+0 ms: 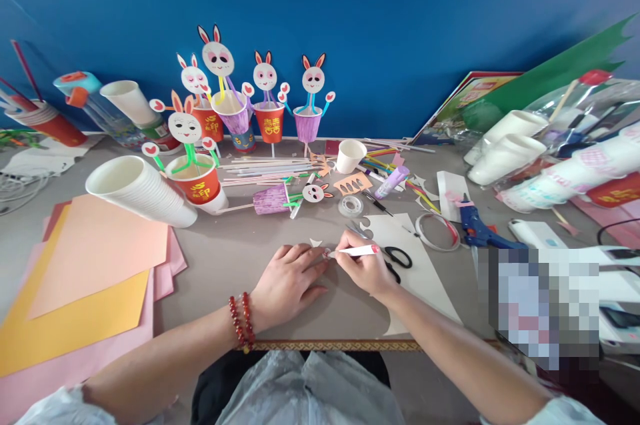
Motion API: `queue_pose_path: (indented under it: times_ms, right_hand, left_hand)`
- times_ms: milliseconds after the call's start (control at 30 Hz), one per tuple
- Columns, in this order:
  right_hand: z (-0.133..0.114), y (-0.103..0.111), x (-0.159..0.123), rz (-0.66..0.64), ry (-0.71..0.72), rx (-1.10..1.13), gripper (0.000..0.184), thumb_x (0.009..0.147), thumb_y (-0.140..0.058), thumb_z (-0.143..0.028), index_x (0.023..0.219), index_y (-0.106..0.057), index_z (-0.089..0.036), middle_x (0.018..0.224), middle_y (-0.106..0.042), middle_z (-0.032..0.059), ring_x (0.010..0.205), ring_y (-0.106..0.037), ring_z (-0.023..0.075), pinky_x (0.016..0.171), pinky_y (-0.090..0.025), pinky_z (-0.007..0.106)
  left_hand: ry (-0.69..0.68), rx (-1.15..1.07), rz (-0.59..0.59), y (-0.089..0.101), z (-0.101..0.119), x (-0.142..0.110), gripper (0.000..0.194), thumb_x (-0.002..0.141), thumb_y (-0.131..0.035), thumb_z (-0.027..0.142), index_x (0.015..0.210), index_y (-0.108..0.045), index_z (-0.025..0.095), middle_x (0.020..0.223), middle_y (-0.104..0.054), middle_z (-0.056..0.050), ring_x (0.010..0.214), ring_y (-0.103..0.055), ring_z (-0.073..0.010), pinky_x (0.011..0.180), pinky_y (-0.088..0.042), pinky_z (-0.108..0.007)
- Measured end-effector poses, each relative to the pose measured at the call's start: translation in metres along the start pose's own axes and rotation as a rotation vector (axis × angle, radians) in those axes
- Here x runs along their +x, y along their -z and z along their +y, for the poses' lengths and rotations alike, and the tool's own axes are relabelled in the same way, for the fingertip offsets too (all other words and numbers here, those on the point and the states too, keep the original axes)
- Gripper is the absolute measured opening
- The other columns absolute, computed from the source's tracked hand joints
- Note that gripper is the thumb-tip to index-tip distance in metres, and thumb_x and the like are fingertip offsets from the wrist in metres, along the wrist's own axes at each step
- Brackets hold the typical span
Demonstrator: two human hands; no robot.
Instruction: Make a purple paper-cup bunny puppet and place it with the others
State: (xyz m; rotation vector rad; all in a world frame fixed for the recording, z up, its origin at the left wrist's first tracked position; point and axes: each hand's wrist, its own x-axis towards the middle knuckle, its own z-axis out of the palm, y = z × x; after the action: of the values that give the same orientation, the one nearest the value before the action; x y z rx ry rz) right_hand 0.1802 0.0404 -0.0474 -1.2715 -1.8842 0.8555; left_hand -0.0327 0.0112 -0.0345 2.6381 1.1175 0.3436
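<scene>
My right hand (367,268) grips a white marker (360,251) with a red end, its tip down on a tiny white and red paper piece (327,253). My left hand (295,278) lies flat on the table, fingers stretched, the fingertips at the edge of that piece. A small white paper scrap (316,243) lies just beyond the fingers. Black-handled scissors (399,257) rest partly under my right hand, on a cut white sheet (420,278). Farther back, a purple cup with a rabbit face (314,193) lies on its side.
Several rabbit-faced cups, including a red one (200,188), stand along the blue wall. Stacked white cups (140,188) and coloured paper (100,245) are at left. A glue gun (483,225), tape roll (351,205), glue stick (393,181) and white cup (351,156) lie ahead and right.
</scene>
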Motion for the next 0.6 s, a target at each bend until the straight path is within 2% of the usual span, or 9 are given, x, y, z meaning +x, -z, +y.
queue_pose_path:
  times_ms: [600]
  right_hand:
    - [0.0025,0.0,0.0015,0.049,0.007,0.02,0.02,0.083,-0.052,-0.014,0.067,-0.045,-0.023,0.057,-0.047,-0.0048,0.051,-0.042,0.0123,0.051,-0.033,0.025]
  left_hand:
    - [0.011,-0.006,-0.022,0.0011,0.0005,0.0003,0.045,0.099,-0.046,0.046,0.137,-0.055,0.023,0.146,-0.053,-0.006,0.125,-0.048,-0.028,0.101,-0.039,-0.045]
